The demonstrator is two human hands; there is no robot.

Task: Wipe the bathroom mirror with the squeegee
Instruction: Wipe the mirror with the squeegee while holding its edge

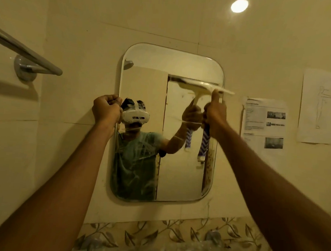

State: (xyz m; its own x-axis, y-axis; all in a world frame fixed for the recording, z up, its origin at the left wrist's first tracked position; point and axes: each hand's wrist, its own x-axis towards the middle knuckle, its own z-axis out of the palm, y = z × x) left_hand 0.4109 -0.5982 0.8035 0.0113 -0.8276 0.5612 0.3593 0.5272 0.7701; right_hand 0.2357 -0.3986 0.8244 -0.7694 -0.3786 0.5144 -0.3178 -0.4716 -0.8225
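A rounded rectangular mirror (177, 175) hangs on the tiled wall, with smeared streaks across its lower left part. My right hand (214, 116) grips the blue-and-white zigzag handle of a squeegee (203, 144). Its pale blade lies against the glass in the upper right part of the mirror, tilted down to the right and reaching past the right edge. My left hand (106, 109) holds the mirror's left edge, fingers curled round it. The mirror reflects a person in a green shirt with a headset.
A metal towel bar (27, 54) juts from the wall at the upper left. Two paper sheets (265, 122) are stuck to the wall right of the mirror. A leaf-patterned tile band (175, 235) runs below. A ceiling light (239, 5) glows above.
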